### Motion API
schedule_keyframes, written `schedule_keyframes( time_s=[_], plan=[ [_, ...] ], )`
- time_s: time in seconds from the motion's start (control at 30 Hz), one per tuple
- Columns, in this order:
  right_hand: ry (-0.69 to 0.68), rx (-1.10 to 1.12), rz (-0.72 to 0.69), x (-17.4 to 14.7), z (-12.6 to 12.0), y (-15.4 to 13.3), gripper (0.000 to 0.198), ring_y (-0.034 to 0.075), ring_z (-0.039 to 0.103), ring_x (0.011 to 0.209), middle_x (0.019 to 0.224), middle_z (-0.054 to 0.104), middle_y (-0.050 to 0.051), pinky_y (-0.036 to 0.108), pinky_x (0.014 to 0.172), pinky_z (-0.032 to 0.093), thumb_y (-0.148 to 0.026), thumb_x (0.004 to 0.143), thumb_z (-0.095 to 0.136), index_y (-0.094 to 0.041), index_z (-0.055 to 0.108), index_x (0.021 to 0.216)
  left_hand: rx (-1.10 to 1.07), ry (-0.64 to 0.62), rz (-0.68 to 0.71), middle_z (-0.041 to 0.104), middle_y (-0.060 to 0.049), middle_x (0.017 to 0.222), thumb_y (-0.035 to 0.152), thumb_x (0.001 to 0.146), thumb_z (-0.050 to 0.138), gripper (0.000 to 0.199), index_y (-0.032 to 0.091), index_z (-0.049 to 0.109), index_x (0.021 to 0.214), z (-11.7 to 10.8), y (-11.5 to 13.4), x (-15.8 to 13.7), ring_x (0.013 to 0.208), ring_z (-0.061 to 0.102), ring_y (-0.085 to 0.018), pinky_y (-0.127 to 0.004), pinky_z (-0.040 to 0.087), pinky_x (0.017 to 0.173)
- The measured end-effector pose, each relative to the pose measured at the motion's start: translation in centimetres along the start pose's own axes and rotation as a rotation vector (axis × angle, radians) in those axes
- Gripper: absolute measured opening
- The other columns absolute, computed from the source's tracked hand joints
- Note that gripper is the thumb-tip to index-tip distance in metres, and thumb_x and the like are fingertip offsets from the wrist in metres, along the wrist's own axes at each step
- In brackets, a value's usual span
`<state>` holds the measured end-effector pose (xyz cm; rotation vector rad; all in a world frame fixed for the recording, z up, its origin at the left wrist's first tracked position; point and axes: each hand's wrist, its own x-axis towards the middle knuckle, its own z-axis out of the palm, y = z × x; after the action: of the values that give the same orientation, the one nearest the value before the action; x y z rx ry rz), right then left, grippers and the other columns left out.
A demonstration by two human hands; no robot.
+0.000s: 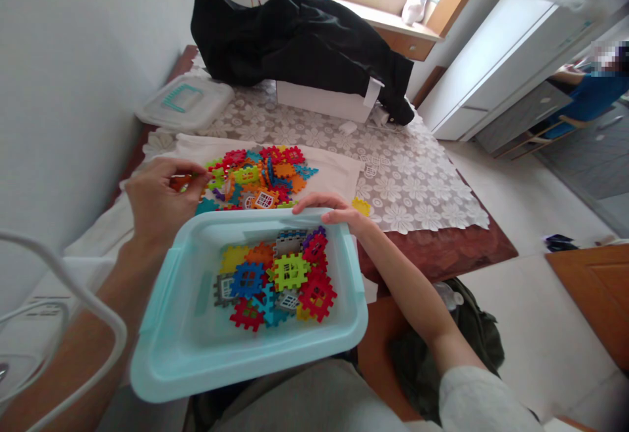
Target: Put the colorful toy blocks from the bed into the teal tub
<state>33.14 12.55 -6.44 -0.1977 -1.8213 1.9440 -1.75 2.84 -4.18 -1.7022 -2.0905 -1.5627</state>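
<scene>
Grey sleeve (484, 396), grey trousers (295, 399) (bare forearms)

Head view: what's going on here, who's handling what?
A person sits at a table with a light blue plastic bin in front of them, partly filled with colourful interlocking toy tiles. The right hand grips the bin's far rim. The left hand is closed at the edge of a pile of the same tiles lying on a white cloth on the table; whether it holds a tile is hard to tell. The bin's lid lies farther back.
</scene>
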Motion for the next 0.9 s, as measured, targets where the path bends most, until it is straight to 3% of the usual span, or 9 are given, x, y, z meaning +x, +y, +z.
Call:
schedule_keyframes(
  time_s=[0.1,0.2,0.27,0.37,0.5,0.6,0.73,0.83,0.9],
  plan=[
    [-0.009,-0.015,-0.001,0.0,-0.1,-0.1,0.05,0.027,0.07,0.127,0.132,0.08,0.008,0.04,0.117,0.052,-0.056,0.09,0.079,-0.021,0.082,0.125,-0.229,0.161,-0.074,0.085,0.0,0.091,0.02,0.077,0.104,0.023,0.018,0.089,0.094,0.1,0.8,0.2,0.081,0.074,-0.013,-0.023,0.055,0.07],
    [-0.024,-0.006,-0.02,0.0,-0.1,0.0,0.047,0.025,0.071,0.126,0.133,0.081,0.006,0.038,0.115,0.053,-0.054,0.091,0.078,-0.023,0.083,0.127,-0.622,0.298,-0.203,0.085,0.003,0.082,0.019,0.059,0.115,0.042,0.018,0.087,0.09,0.0,1.8,0.7,0.069,0.075,-0.009,-0.018,0.059,0.062],
    [-0.027,-0.001,-0.032,0.1,-0.1,0.0,0.046,0.025,0.071,0.126,0.132,0.081,0.005,0.038,0.116,0.052,-0.053,0.091,0.078,-0.024,0.083,0.126,-0.889,0.262,-0.259,0.085,0.003,0.08,0.025,0.052,0.119,0.05,0.017,0.085,0.089,-0.3,2.4,0.9,0.067,0.076,-0.008,-0.017,0.065,0.063],
    [-0.009,0.004,-0.016,0.0,0.0,-0.1,0.047,0.026,0.071,0.125,0.132,0.082,0.006,0.039,0.117,0.052,-0.055,0.089,0.079,-0.023,0.084,0.125,-1.12,0.049,-0.295,0.087,0.005,0.083,0.03,0.055,0.119,0.05,0.021,0.085,0.091,-1.2,3.3,0.7,0.068,0.08,-0.01,-0.019,0.071,0.062],
    [0.01,-0.022,-0.02,0.0,0.2,-0.5,0.044,0.026,0.07,0.127,0.13,0.082,0.006,0.04,0.119,0.049,-0.052,0.09,0.078,-0.024,0.085,0.124,-0.97,-0.417,-0.177,0.09,0.001,0.09,0.025,0.072,0.112,0.031,0.025,0.089,0.093,-2.4,4.4,-0.5,0.069,0.086,-0.015,-0.021,0.074,0.064],
    [0.009,-0.037,-0.031,-0.1,0.2,-0.5,0.045,0.026,0.069,0.126,0.128,0.082,0.007,0.039,0.118,0.049,-0.052,0.091,0.077,-0.022,0.085,0.124,-0.847,-0.627,-0.141,0.092,-0.006,0.096,0.03,0.088,0.102,0.018,0.026,0.093,0.102,-2.8,4.9,-1.4,0.088,0.091,-0.025,-0.029,0.077,0.08],
    [0.017,0.003,-0.03,-0.2,0.1,-0.1,0.044,0.024,0.07,0.119,0.126,0.082,0.005,0.035,0.111,0.05,-0.049,0.09,0.078,-0.023,0.086,0.124,-0.859,-0.552,-0.231,0.092,-0.01,0.098,0.045,0.095,0.095,0.021,0.024,0.093,0.099,-2.4,5.3,-1.9,0.113,0.089,-0.031,-0.039,0.075,0.101],
    [0.012,0.024,-0.037,-0.2,0.1,0.1,0.045,0.023,0.07,0.115,0.125,0.083,0.004,0.033,0.105,0.052,-0.049,0.089,0.079,-0.024,0.087,0.124,-0.894,-0.341,-0.393,0.091,-0.011,0.101,0.06,0.096,0.09,0.04,0.02,0.089,0.092,-1.3,4.7,-1.4,0.104,0.088,-0.027,-0.038,0.073,0.1],
    [0.02,0.026,-0.029,-0.1,0.2,0.1,0.045,0.024,0.07,0.116,0.125,0.083,0.005,0.034,0.105,0.052,-0.051,0.087,0.08,-0.024,0.087,0.123,-0.778,-0.256,-0.426,0.09,-0.011,0.104,0.067,0.095,0.087,0.047,0.02,0.087,0.094,-0.5,3.6,-0.9,0.1,0.085,-0.025,-0.04,0.072,0.098]
  ],
)
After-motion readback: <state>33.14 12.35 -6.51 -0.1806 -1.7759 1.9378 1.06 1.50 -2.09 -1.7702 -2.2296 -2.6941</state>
